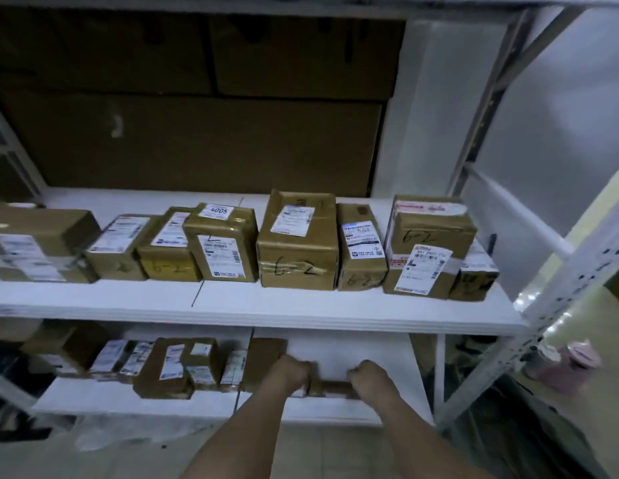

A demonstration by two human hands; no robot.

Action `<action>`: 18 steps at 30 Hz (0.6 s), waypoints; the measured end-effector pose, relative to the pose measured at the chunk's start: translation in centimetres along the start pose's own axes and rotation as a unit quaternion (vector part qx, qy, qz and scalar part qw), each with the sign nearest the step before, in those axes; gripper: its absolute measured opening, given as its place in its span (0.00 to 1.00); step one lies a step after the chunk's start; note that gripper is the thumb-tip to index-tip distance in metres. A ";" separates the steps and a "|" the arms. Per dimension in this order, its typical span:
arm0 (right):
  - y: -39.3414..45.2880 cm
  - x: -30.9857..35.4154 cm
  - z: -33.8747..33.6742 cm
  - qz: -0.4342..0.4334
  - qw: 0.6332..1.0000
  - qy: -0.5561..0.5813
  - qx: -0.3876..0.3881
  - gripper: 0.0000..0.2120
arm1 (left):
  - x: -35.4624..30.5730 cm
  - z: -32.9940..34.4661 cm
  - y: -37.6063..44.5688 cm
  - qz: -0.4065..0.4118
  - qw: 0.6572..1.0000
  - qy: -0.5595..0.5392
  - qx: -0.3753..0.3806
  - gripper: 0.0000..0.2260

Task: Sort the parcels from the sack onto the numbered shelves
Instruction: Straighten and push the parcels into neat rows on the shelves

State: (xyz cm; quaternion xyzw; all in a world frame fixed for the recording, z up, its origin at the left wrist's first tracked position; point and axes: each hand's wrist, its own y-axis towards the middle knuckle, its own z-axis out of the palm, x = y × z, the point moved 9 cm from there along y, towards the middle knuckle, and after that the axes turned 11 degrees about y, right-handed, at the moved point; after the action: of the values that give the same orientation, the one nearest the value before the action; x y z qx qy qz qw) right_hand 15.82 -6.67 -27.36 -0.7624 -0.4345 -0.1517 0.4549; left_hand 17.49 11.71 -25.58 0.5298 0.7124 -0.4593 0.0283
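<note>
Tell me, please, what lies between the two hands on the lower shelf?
In the head view, a small brown parcel spans the gap between the left hand and the right hand.

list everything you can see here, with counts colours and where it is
middle shelf: one, white, across centre
labelled parcels: about nine, brown, in a row on the middle shelf, several marked 6-2
large cartons: at least three, dark brown, stacked behind that row
lower shelf: one, white, below
smaller parcels: blurred, count unclear, brown, left half of lower shelf
flat parcel: one, brown, lower shelf front, held at both ends
rack upright: one, white, right
left hand: on the parcel's left end
right hand: on its right end
</note>
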 end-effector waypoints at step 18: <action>-14.8 12.9 -4.9 -0.139 0.987 -0.033 -0.069 0.08 | -2.9 -11.7 -13.3 0.084 0.987 0.020 -0.139 0.12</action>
State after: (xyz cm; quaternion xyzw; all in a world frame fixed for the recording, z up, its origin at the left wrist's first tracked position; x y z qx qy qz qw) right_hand 12.16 -0.84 -8.33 -0.7292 -0.5390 -0.2179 0.3609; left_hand 13.57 17.36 -8.99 0.5874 0.7228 -0.3415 0.1257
